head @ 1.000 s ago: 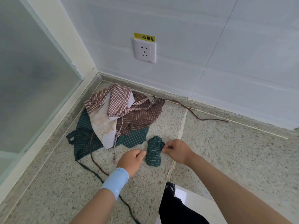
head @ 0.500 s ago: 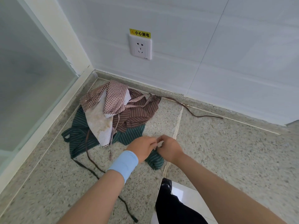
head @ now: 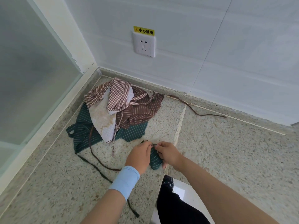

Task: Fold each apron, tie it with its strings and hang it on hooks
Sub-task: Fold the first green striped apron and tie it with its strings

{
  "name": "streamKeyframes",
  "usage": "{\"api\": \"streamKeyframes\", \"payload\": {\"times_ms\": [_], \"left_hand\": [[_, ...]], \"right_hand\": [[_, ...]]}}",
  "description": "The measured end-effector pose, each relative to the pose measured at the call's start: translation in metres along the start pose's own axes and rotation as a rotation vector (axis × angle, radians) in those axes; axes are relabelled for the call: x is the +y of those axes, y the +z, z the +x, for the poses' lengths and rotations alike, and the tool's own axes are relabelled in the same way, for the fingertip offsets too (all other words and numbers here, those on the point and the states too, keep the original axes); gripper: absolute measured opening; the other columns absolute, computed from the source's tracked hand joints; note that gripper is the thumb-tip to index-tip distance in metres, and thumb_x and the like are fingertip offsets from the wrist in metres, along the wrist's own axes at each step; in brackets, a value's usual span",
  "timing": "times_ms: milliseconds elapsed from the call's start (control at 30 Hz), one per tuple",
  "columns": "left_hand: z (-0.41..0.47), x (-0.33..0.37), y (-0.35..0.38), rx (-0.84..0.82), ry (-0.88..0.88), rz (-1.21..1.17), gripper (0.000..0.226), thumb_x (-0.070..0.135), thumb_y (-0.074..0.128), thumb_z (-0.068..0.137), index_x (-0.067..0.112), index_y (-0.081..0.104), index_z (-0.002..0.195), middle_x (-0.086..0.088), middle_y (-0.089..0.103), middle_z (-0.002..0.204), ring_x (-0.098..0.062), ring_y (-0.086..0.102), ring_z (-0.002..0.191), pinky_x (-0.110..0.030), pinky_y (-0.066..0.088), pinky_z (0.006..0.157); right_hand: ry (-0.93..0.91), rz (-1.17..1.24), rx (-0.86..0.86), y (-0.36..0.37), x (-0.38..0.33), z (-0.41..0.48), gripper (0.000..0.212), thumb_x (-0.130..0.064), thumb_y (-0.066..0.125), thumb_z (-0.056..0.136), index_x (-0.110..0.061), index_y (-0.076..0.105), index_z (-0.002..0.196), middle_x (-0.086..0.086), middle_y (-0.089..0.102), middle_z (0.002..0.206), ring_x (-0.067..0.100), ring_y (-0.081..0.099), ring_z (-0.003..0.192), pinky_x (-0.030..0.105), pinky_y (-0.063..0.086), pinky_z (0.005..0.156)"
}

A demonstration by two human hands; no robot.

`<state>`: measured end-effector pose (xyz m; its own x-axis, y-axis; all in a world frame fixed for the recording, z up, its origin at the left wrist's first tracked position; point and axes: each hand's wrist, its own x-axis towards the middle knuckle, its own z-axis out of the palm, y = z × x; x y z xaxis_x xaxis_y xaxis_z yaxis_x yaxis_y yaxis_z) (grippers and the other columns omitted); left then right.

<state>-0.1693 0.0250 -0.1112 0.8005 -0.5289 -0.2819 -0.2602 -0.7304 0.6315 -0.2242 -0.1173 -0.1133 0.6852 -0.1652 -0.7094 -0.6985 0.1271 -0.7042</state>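
Note:
A small folded green striped apron bundle (head: 155,160) lies on the speckled stone floor between my hands. My left hand (head: 140,156), with a light blue wristband, and my right hand (head: 168,153) both pinch its dark strings at the top of the bundle, fingertips almost touching. Behind them a heap holds a checked brown-and-white apron (head: 116,96), a brown striped apron (head: 140,110) and a green striped apron (head: 84,131) underneath. No hooks are in view.
Loose dark strings (head: 100,164) trail across the floor to the left and under my left forearm. A brown string (head: 194,109) runs along the wall base. A wall socket (head: 144,46) sits above; a frosted glass panel (head: 29,78) stands at left. My dark trouser leg (head: 174,204) is below.
My hands, apart on either side of the bundle a second ago, have come together over its top and now pinch the strings there.

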Motion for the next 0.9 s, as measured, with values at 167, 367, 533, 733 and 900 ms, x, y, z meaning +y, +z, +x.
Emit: {"api": "streamKeyframes", "payload": {"times_ms": [167, 367, 533, 733, 900], "left_hand": [[-0.023, -0.005, 0.012, 0.082, -0.226, -0.4, 0.019, 0.021, 0.066, 0.093, 0.022, 0.079, 0.08, 0.003, 0.069, 0.068, -0.008, 0.06, 0.058, -0.035, 0.057, 0.063], [-0.008, -0.007, 0.007, -0.036, -0.089, -0.197, 0.024, 0.031, 0.065, 0.093, 0.02, 0.078, 0.077, -0.001, 0.064, 0.07, -0.015, 0.061, 0.068, -0.035, 0.049, 0.066], [0.011, -0.004, 0.003, -0.088, -0.151, -0.064, 0.044, 0.038, 0.06, 0.092, 0.01, 0.058, 0.058, -0.011, 0.054, 0.056, -0.018, 0.048, 0.051, -0.03, 0.04, 0.052], [0.025, 0.023, 0.009, -0.124, -0.025, 0.352, 0.038, 0.036, 0.051, 0.094, 0.021, 0.048, 0.06, -0.001, 0.046, 0.059, -0.017, 0.044, 0.054, -0.026, 0.033, 0.049], [0.04, 0.027, 0.006, -0.224, 0.069, 0.467, 0.034, 0.039, 0.054, 0.096, 0.017, 0.069, 0.075, 0.0, 0.067, 0.077, -0.021, 0.063, 0.077, -0.026, 0.04, 0.057]], "right_hand": [[0.078, 0.42, -0.053, 0.015, 0.003, -0.012, 0.013, -0.012, 0.057, 0.1, -0.012, 0.058, 0.087, -0.003, 0.04, 0.045, 0.011, 0.029, 0.033, 0.026, 0.033, 0.043], [0.091, 0.531, -0.063, 0.015, 0.014, -0.011, 0.017, -0.018, 0.059, 0.1, -0.016, 0.059, 0.083, -0.003, 0.033, 0.049, 0.012, 0.023, 0.038, 0.028, 0.035, 0.047], [-0.014, -0.287, 0.076, -0.015, 0.0, -0.013, 0.025, -0.025, 0.052, 0.102, -0.008, 0.068, 0.097, -0.003, 0.055, 0.062, 0.01, 0.047, 0.05, 0.024, 0.041, 0.049], [-0.194, -1.206, -0.168, -0.045, -0.035, -0.024, 0.03, -0.024, 0.041, 0.104, -0.024, 0.068, 0.117, -0.002, 0.068, 0.101, 0.019, 0.063, 0.093, 0.033, 0.052, 0.081], [-0.512, -1.523, -0.091, -0.044, -0.069, -0.014, 0.021, -0.031, 0.055, 0.099, -0.03, 0.073, 0.11, -0.01, 0.073, 0.101, 0.014, 0.064, 0.095, 0.032, 0.052, 0.081]]}}
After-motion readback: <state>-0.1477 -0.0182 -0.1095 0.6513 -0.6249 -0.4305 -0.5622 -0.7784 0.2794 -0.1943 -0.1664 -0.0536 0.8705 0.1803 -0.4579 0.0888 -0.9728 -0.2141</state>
